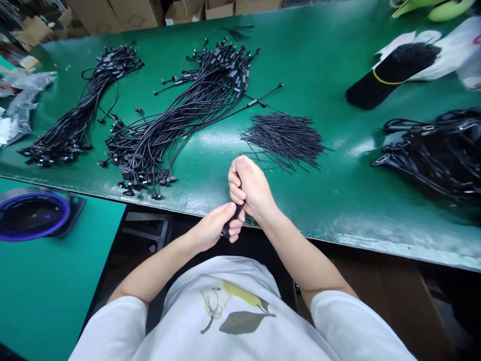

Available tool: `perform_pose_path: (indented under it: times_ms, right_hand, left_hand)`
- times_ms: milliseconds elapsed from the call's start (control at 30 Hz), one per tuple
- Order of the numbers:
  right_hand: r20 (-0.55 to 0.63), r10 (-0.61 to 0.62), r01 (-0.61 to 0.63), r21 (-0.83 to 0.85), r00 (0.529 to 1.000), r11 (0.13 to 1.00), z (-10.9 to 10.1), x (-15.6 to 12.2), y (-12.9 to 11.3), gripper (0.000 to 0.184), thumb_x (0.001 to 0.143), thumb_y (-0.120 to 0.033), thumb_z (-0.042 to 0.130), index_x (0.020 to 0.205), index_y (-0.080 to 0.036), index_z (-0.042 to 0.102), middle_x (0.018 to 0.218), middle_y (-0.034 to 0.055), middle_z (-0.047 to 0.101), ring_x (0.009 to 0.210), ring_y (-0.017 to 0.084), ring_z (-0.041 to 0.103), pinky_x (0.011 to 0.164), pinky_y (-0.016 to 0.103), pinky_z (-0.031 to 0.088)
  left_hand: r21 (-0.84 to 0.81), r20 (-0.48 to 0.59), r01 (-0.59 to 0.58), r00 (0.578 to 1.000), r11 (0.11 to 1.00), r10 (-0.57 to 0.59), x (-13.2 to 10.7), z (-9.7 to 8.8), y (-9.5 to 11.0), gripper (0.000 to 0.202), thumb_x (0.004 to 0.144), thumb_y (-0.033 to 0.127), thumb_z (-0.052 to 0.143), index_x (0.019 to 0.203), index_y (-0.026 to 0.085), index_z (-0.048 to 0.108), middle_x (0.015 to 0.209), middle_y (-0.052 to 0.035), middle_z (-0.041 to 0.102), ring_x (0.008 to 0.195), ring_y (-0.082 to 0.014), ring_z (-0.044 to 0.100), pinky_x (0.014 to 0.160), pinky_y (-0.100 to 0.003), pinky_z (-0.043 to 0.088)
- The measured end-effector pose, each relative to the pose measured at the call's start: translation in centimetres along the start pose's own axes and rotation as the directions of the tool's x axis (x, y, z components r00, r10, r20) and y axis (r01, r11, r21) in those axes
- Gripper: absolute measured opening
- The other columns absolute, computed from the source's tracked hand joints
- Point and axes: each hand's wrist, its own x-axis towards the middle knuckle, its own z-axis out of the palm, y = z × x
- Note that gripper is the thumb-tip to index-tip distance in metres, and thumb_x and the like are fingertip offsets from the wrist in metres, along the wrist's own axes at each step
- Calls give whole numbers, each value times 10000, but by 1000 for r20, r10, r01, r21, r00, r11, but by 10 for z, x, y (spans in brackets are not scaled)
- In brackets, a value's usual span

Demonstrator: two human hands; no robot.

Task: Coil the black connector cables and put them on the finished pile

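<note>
Both hands at the near edge of the green table [338,175], 1 black cable [236,214] held between them. Left hand [215,226] pinches its lower stretch, a plug [225,232] poking out below. Right hand [252,186] curled tight around the upper part, just above the left; cannot tell what the palm hides. Just beyond the hands: heap of thin black strips [285,138]. Left of it, 2 lots of cables: large bundle [184,108], then smaller bundle [84,108]. Well right: banded bundle [404,61].
</note>
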Motion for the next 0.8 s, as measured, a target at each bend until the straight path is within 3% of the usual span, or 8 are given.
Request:
perform_pose_path:
  times_ms: [133, 300, 367, 433, 500, 567, 667, 800]
  right_hand:
    - [6, 50, -50, 60, 999, 997, -3, 0, 3, 332, 874, -514, 607, 855, -229, 438, 572, -123, 377, 326, 13, 281, 292, 134, 261]
    - [79, -156, 169, -208, 985, 963, -20, -7, -3, 175, 949, -401, 517, 1004, -258, 433, 698, -98, 452, 435, 59, 514, 461, 224, 494]
    - [168, -361, 395, -504, 917, 768, -31, -11, -15, 152, 957, -366, 511, 1037, -242, 479, 875, -24, 564, 675, 113, 655, 639, 288, 556]
    - [424, -494, 614, -718, 759, 327, -42, -19, -28, 195, 950, -330, 531, 1119, -233, 531, 1132, 70, 610, 1030, 205, 649, 885, 394, 527]
    - [715, -367, 725, -675, 596, -138, -50, -29, -36, 296, 958, -268, 508, 1253, -240, 521, 1291, 92, 588, 1247, 245, 526, 1058, 478, 402]
    - [843, -116, 749, -522, 525, -408, -54, -40, -36, 354, 971, -190, 432, 1319, -198, 498, 1264, 92, 617, 1234, 232, 523, 1092, 481, 351]
    - [841, 105, 735, -396, 531, -551, -55, -53, -27, 348, 964, -144, 364, 1256, -65, 536, 961, 108, 666, 895, 212, 606, 846, 401, 468]
    - [821, 151, 716, -372, 551, -590, -56, -68, -15, 280, 970, -165, 366, 1126, -58, 572, 774, 70, 578, 646, 172, 503, 520, 328, 319]
  left_hand:
    - [-109, 65, 125, 991, 986, -118, 2, -4, -2, 482, 850, 608, 567, 786, 131, 568, 562, 67, 351, 465, -60, 332, 439, -178, 361]
    - [-210, 97, 156, 986, 965, -138, -2, -9, 5, 365, 798, 458, 710, 827, 112, 599, 607, 57, 355, 505, -51, 340, 450, -147, 313]
    - [-193, 67, 128, 991, 973, -117, -4, -10, 9, 356, 770, 433, 744, 815, 119, 585, 628, 55, 356, 512, -45, 325, 443, -136, 271]
    - [-121, 17, 84, 996, 989, -82, -5, -12, 12, 367, 784, 461, 722, 816, 128, 571, 626, 63, 345, 500, -40, 282, 436, -139, 238]
    - [37, -36, 30, 999, 999, -28, -5, -15, 13, 383, 830, 508, 649, 796, 139, 552, 613, 66, 342, 496, -48, 274, 439, -156, 248]
    - [301, -56, -16, 998, 953, 34, -6, -17, 14, 392, 887, 525, 550, 763, 154, 531, 599, 59, 369, 497, -65, 319, 461, -185, 302]
    - [665, -13, -23, 999, 746, 42, -9, -16, 14, 370, 950, 474, 426, 766, 171, 530, 601, 44, 442, 495, -86, 399, 513, -228, 360]
    - [799, 7, 19, 999, 601, -40, -15, -12, 9, 331, 972, 405, 343, 816, 184, 535, 628, 47, 463, 496, -97, 423, 538, -243, 371]
